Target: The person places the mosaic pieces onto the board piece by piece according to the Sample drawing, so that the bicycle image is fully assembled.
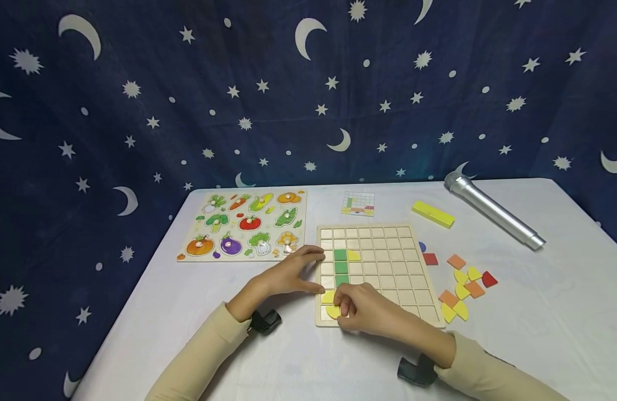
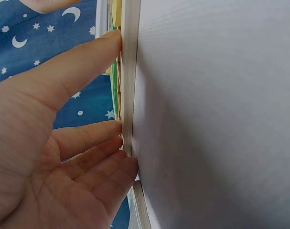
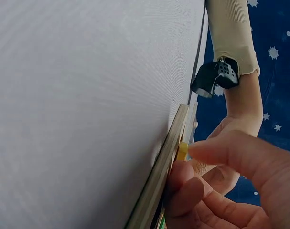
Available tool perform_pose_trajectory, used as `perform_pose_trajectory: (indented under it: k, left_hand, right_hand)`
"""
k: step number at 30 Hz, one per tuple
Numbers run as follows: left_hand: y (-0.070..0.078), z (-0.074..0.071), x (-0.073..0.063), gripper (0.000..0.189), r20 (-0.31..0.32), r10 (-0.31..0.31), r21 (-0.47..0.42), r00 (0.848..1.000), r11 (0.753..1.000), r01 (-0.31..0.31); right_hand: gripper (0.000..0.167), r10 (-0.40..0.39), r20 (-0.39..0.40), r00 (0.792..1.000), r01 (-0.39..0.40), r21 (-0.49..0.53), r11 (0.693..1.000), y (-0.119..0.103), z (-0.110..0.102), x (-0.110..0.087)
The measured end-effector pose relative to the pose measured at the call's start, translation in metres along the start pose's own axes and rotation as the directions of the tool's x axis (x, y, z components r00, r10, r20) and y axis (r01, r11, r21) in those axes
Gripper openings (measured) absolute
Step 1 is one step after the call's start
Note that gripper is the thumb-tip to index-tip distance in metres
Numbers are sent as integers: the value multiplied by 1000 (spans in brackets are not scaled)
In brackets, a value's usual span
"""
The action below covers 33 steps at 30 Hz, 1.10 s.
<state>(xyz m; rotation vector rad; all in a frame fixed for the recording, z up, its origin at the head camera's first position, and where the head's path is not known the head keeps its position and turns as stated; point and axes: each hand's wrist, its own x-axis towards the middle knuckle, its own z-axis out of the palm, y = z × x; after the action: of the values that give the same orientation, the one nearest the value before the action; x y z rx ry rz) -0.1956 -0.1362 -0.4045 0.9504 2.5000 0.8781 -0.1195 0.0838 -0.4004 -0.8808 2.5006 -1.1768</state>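
Note:
A wooden grid board [image 1: 429,289] lies on the table. Three green squares [image 1: 341,267] form a column in its cells, with a yellow piece [image 1: 354,255] to the right of the top one. My left hand [image 1: 293,273] touches the board's left edge, thumb and fingers spread; in the left wrist view its fingertips meet the board's side [image 2: 129,86]. At the near left corner my right hand [image 1: 371,312] pinches a yellow curved piece [image 1: 332,312], which shows by the thumb in the right wrist view [image 3: 182,151]. Another yellow piece [image 1: 328,296] sits just above it.
Loose yellow, orange [image 1: 456,262] and red [image 1: 489,279] pieces lie right of the board. Behind it are a small pattern card [image 1: 358,204], a yellow block [image 1: 432,214] and a silver microphone [image 1: 496,211]. A vegetable puzzle [image 1: 228,225] lies at back left.

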Motion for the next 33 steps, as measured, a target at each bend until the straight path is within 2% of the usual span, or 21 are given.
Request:
perform_pose_trajectory:
  k: [7,14,21,33]
  left_hand:
    - [0,0,0,71,3,-3,-4,1000,1000,3]
    - [0,0,0,71,2,-4,-3,1000,1000,4]
    - [0,0,1,71,4,-8,1,1000,1000,8]
    - [1,0,0,71,-2,-6,-3,1000,1000,6]
  right_hand:
    - [18,-6,8,1000,6,19,1000,2,0,1]
    - [15,-19,10,1000,19,-15,1000,2,-1,2]
    - [15,-1,31,1000,1,2,1000,0,-1,3]
    - [11,-12,51,999,16,-77,997,0,1,10]
